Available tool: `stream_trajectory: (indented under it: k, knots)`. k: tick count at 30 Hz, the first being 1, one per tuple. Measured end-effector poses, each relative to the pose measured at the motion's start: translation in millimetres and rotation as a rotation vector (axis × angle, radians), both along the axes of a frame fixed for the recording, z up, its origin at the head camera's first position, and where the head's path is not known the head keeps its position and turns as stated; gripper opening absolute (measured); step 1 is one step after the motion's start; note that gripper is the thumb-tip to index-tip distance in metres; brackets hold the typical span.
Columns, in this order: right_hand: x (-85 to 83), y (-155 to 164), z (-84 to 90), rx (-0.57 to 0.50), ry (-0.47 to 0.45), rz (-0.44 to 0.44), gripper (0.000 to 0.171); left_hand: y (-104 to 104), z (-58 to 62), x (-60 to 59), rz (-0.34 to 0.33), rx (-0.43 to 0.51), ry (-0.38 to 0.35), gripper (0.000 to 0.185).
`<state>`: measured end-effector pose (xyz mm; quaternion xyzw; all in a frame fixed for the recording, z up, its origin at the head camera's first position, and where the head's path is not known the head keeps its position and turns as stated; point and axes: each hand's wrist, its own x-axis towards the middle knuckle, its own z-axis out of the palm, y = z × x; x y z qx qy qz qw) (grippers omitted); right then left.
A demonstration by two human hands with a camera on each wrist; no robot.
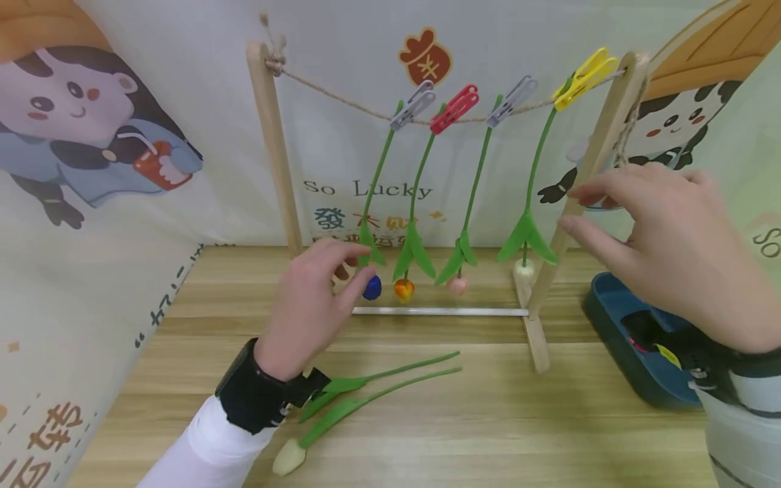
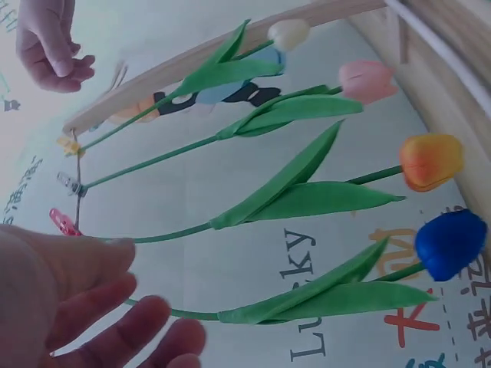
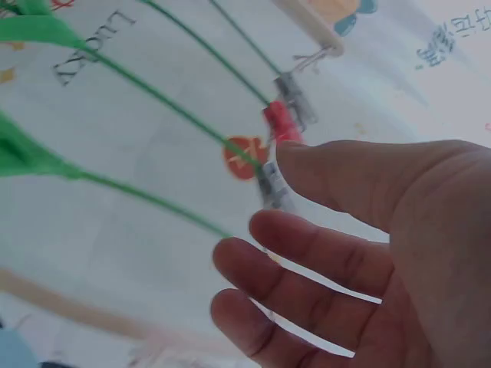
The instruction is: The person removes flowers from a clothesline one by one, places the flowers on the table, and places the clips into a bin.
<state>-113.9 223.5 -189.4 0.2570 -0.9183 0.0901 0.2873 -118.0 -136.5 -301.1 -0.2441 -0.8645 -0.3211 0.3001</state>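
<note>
Between and just beyond the left hand (image 1: 312, 298) and right hand (image 1: 665, 237), four hanging tulips (image 1: 412, 247) dangle heads-down from clothespins (image 1: 454, 110) on the wooden rack's (image 1: 274, 142) twine (image 1: 342, 99). Two tulip stems (image 1: 334, 419) lie on the table (image 1: 549, 434) short of the left hand; a tray (image 1: 627, 369) sits beneath the right.

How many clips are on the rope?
4. From left to right in the head view: a grey clip, a red clip, a second grey clip, and a yellow clip nearest the right post.
</note>
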Motion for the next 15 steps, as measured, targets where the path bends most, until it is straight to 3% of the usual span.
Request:
stream_trajectory:
  k: [10,15]
  knots:
    - [-10.5,-57.9,42.7,0.012,0.116,0.179,0.035,9.9,20.1,-32.9,0.012,0.287,0.139,0.032]
    - [-26.4,-85.3,58.5,0.035,0.144,0.205,0.042,16.7,24.6,-48.6,0.022,0.353,0.162,0.038]
